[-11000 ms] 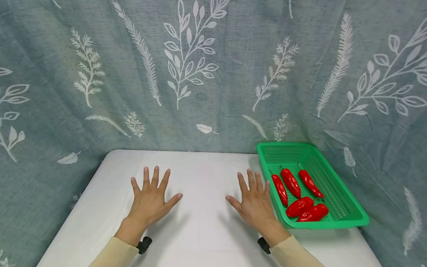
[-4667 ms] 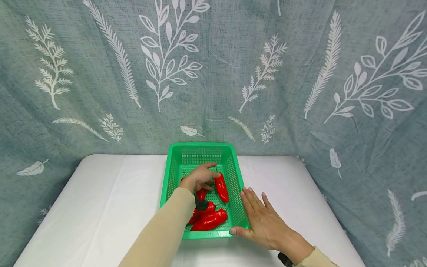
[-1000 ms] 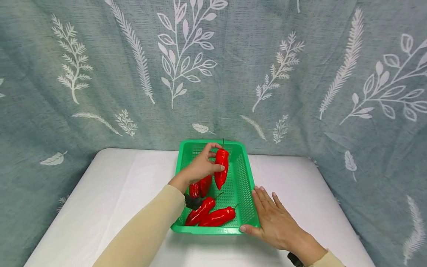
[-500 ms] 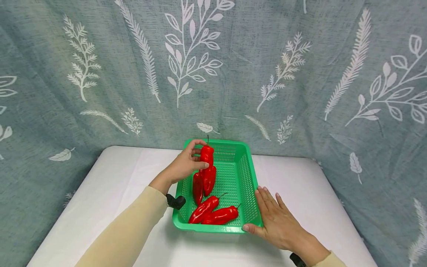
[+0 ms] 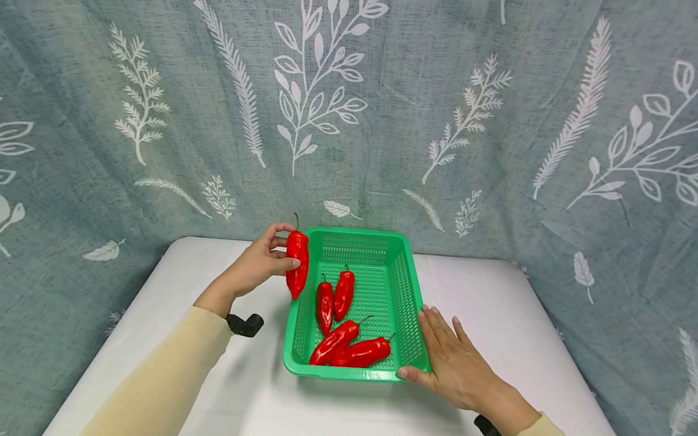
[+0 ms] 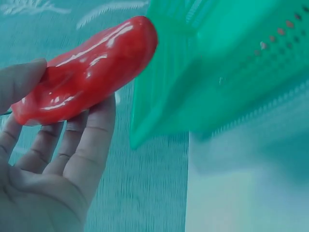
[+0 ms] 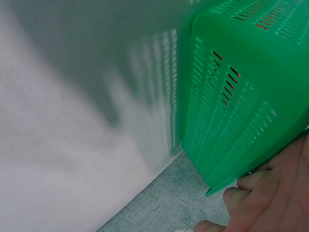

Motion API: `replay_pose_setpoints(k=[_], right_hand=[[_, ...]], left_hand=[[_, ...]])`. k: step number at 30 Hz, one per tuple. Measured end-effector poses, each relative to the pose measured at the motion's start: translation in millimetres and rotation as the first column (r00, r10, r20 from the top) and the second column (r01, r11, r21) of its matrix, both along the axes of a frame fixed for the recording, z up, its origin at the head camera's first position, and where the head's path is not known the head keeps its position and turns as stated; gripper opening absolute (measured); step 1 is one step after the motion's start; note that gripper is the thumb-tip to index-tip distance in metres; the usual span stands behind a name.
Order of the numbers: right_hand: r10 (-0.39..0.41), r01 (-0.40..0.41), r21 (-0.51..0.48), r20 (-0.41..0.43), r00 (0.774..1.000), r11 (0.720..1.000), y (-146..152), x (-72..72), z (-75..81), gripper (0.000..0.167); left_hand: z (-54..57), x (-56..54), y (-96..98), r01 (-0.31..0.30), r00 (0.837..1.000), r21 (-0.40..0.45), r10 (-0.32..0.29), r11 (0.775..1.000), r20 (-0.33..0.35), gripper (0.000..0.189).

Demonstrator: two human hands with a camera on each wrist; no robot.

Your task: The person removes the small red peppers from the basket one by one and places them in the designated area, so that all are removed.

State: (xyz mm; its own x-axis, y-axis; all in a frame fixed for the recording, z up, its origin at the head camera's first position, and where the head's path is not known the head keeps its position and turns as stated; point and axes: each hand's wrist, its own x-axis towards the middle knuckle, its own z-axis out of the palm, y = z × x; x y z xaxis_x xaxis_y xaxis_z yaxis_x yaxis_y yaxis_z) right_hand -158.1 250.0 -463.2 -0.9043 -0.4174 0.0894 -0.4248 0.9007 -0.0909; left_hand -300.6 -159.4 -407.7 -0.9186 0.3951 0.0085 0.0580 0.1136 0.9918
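Note:
A glossy red chili pepper with a thin stem pointing up is pinched between the thumb and fingers of my left hand. It hangs at the left rim of the green plastic basket, overlapping that rim in the head view. In the left wrist view the pepper lies across my fingertips under the thumb, beside the basket wall. Several other red peppers lie inside the basket, toward its left and front. My right hand rests with straight fingers along the basket's right side, thumb at the front right corner.
The basket stands mid-table on a white tabletop, which shows to its left, right and front. A grey-green curtain with white leaf prints hangs behind the table and at both sides.
My left hand has carried the pepper leftward from above the basket's middle to its left rim. Earlier the basket moved from the table's right side to the middle. The right hand stays on it.

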Motion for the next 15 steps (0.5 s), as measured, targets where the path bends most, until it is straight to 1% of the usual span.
replay_pose_setpoints(k=[4,7,11,15], right_hand=[[-0.006,0.006,-0.009,0.005,1.000,1.000,0,0.5,-1.4,0.111],[-0.009,0.009,-0.014,0.010,1.000,1.000,0,0.4,-2.1,0.111],[-0.004,0.004,-0.012,0.000,1.000,1.000,0,0.7,-1.2,0.110],[-0.003,0.003,-0.014,0.004,1.000,1.000,0,0.6,-0.5,0.110]], left_hand=[[-3.0,-0.7,-18.7,-0.039,0.999,-0.035,0.040,0.999,0.008,0.074],[-9.0,-1.4,-29.5,-0.066,0.997,-0.063,0.068,0.996,0.026,0.074],[-22.6,-1.8,-39.5,-0.100,0.991,-0.122,0.110,0.987,0.077,0.072],[-38.3,-1.1,-43.6,-0.125,0.982,-0.195,0.149,0.973,0.114,0.070]])
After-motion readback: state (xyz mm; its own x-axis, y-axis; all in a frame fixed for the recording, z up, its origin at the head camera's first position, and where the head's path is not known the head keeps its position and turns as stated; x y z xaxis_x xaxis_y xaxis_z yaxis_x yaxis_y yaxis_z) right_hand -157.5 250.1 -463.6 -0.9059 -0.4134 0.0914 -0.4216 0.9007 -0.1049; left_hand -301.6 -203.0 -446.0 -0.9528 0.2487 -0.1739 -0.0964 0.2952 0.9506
